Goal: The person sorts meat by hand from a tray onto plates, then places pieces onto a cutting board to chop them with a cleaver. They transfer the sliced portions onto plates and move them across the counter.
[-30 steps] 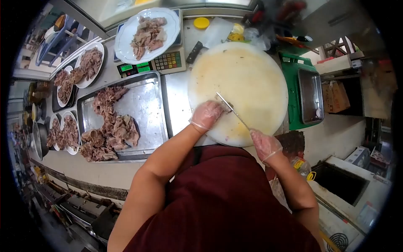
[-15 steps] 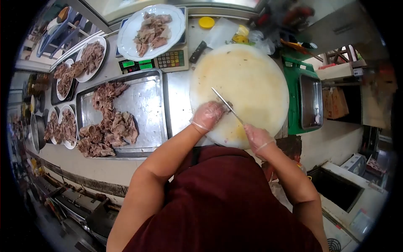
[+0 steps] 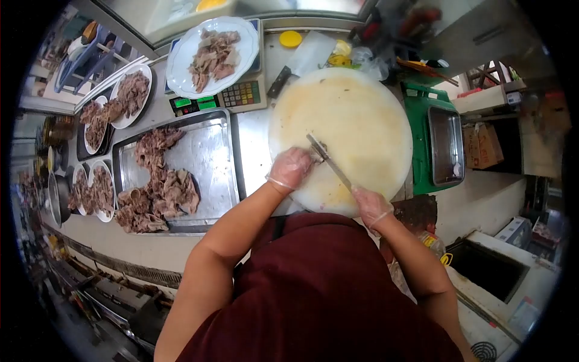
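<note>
On the left part of a round, pale cutting board (image 3: 368, 127), my left hand (image 3: 292, 168) in a clear plastic glove has its fingers closed over a small piece of meat (image 3: 322, 148), most of which they hide. My right hand (image 3: 370, 206), gloved too, grips a knife (image 3: 339, 171) at the board's near edge. The long blade slants up and left, lying across the meat just beside my left fingertips. Left of the board, a metal tray (image 3: 216, 157) holds large chunks of cooked meat (image 3: 175, 188).
A white plate of meat slices (image 3: 178, 78) rests on a digital scale (image 3: 241, 95) behind the tray. More plates of meat (image 3: 134, 90) stand at the left. Behind the board lie a cleaver (image 3: 278, 82) and a yellow lid (image 3: 291, 40). A green bin (image 3: 419, 151) stands right of it.
The knife has turned a little, so that more of the blade's flat side shows. My left hand has shifted slightly left. The whole view has tilted slightly.
</note>
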Action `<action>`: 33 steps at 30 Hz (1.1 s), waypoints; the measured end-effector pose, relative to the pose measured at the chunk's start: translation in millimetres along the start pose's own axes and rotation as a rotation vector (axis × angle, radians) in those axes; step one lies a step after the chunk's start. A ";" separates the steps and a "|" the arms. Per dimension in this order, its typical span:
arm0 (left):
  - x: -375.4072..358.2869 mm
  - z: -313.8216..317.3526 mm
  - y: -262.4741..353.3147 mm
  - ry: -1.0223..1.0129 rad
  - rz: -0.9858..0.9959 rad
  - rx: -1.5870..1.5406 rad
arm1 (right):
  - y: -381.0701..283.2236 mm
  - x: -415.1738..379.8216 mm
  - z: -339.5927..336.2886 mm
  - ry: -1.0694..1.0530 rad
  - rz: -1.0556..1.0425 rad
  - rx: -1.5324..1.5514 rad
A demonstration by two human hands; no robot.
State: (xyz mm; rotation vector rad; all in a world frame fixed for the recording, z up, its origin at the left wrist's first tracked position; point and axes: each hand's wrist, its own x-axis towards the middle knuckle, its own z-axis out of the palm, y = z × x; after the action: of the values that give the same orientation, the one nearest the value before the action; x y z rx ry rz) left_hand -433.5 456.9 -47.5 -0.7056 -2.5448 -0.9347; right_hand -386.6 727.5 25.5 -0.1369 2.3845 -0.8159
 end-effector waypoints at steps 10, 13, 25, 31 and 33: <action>75.6 4.9 8.9 -0.711 0.067 0.131 | 128.1 -0.5 14.5 0.373 -0.354 -0.317; 96.0 -12.6 -25.7 -0.615 -0.003 0.069 | 191.4 15.1 40.4 0.370 -0.157 -0.084; 113.1 -197.0 -190.9 0.049 -0.821 0.423 | 193.9 8.5 29.3 0.311 -0.063 -0.084; 74.5 -208.8 -209.2 0.344 -0.943 0.215 | 64.8 -0.7 -6.4 0.363 0.460 0.701; 87.4 -210.5 -177.2 0.125 -0.912 0.390 | 59.9 -3.5 -13.7 0.323 0.472 0.695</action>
State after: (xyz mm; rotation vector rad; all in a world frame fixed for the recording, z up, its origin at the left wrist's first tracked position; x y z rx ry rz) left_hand -574.1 227.3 56.7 0.6639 -2.7876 -0.6191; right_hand -386.1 783.8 0.7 0.8539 2.1186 -1.4332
